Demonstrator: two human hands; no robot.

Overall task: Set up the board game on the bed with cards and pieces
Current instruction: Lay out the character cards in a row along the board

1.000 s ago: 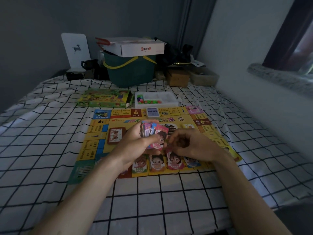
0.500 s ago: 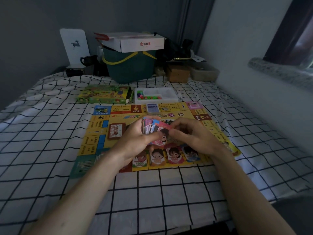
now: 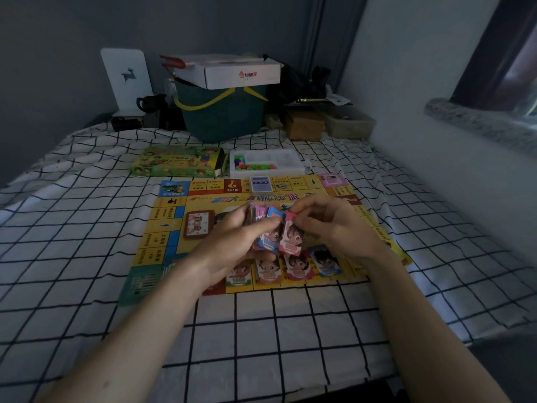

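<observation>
A person's left hand (image 3: 232, 242) grips a fanned stack of cards (image 3: 263, 225) above the yellow game board (image 3: 171, 228) spread on a checked bedsheet (image 3: 72, 228). The right hand (image 3: 334, 228), fingers curled, pinches the top of a pink card (image 3: 290, 237) at the front of the stack. Four character cards (image 3: 290, 269) lie in a row on the board's near edge, just below the hands. Beyond the board sit the green game box (image 3: 177, 161) and a white tray of coloured pieces (image 3: 267, 164), side by side.
</observation>
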